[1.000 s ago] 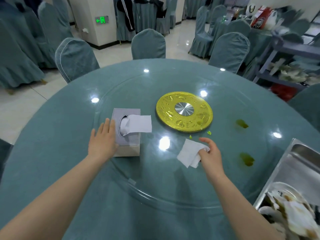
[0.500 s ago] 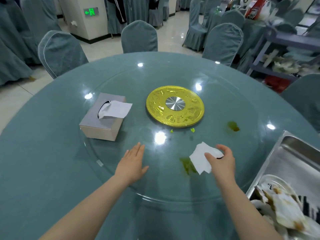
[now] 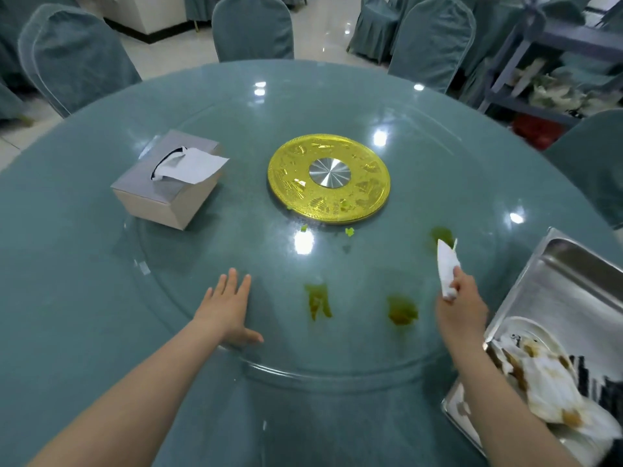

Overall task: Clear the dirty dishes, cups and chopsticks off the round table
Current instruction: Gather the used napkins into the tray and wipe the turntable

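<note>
Left hand: the left hand [image 3: 226, 306] lies flat on the glass turntable [image 3: 337, 372] near its front rim, fingers spread, grip released and holding nothing.
Right hand: the right hand [image 3: 461, 306] is raised just above the glass, its grip clenched on a white tissue [image 3: 447, 264] that sticks up and away from the fist.
Surface: a round surface [image 3: 67, 264] covered in teal cloth, with the glass turntable on top.
Stains: three green smears on the glass; one [image 3: 317, 299] in front of the left hand's side, one [image 3: 401, 310] just left of the right hand, one [image 3: 441, 235] beyond the tissue tip.
Centre: a gold disc [image 3: 328, 178] with a silver hub, small green crumbs [image 3: 349, 231] at its near edge.
Tissue box: a grey tissue box [image 3: 167, 185] stands at the left of the glass, one sheet sticking out.
Dirty dishes: stained white dishes [image 3: 553, 382] lie piled in a metal tray [image 3: 573, 281] at the right edge.
Around: covered chairs [image 3: 253, 26] ring the far side.
</note>
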`<state>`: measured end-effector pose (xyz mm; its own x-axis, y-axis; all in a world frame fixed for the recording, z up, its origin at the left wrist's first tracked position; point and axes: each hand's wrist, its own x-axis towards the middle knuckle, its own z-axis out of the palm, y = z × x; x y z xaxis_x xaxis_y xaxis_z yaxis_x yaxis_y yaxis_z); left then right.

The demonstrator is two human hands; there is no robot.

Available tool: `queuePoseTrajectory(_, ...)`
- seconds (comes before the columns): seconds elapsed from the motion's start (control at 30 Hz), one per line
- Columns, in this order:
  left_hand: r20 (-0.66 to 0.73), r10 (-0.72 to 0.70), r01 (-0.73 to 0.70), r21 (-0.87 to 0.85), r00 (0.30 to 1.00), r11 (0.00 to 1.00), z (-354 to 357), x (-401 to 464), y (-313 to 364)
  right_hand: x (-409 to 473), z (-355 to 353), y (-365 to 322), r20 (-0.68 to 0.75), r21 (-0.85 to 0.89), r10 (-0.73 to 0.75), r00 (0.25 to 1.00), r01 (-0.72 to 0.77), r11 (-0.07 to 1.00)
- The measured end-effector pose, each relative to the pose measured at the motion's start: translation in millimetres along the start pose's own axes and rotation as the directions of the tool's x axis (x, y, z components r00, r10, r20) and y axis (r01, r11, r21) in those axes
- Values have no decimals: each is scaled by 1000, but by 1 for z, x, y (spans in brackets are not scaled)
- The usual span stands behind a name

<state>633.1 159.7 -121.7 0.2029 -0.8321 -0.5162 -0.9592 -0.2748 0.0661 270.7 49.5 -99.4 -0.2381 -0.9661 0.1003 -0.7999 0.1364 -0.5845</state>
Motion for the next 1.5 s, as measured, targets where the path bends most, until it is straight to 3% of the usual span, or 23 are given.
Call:
queuePoseTrajectory(0.1, -6, 7, -7, -25, 1000, 1000, -2, 3, -11, -6, 19, 12, 408, -204, -68, 910, 163, 965)
queuePoseTrajectory(0.17, -9, 12, -12, -25, 1000, 1000, -4, 6, -17, -13, 31, 15, 521, -201, -67, 851, 198, 959)
queuePoseTrajectory(0.3, -2, 11, -12, -40, 1000, 999, -6, 9, -25, -27, 42, 11, 476, -146, -46, 878, 131, 981)
queuePoseTrajectory(0.4, -1, 15, -15, -83, 1000, 996, -5, 12, -29, -42, 52, 9, 512, -233, -113, 852, 265, 936)
queuePoseTrajectory(0.5, -13, 18, -19, -108, 1000, 994, -2, 13, -28, -71, 62, -4, 501, -141, -240, 831, 352, 925)
queuePoseTrajectory(0.67, -19, 24, -27, -136, 1000, 990, 3, 12, -24, -134, 101, -59, 640, 44, -417, 645, 510, 859)
queuePoseTrajectory(0.77, -23, 22, -26, -147, 999, 989, 5, 12, -24, -143, 110, -71, 657, 34, -419, 626, 531, 847)
queuePoseTrajectory(0.9, -25, 30, -34, -151, 999, 988, 7, 12, -25, -128, 97, -59, 706, 12, -470, 531, 653, 757)
queuePoseTrajectory(1.03, -36, 27, -33, -183, 999, 983, 12, 11, -22, -120, 90, -52, 709, 24, -507, 490, 702, 712)
queuePoseTrajectory(1.23, -43, 32, -40, -202, 999, 979, 17, 10, -13, -102, 73, -30, 715, -20, -503, 486, 733, 680)
queuePoseTrajectory(1.3, -35, 36, -42, -199, 999, 979, 19, 10, -9, -92, 63, -15, 691, -93, -451, 565, 688, 719)
queuePoseTrajectory(1.4, -26, 31, -36, -189, 999, 981, 19, 9, -8, -73, 49, 1, 572, -211, -303, 762, 494, 844)
queuePoseTrajectory(1.5, -16, 27, -29, -180, 1000, 983, 17, 9, -6, -64, 48, -6, 471, -235, -169, 866, 308, 922)
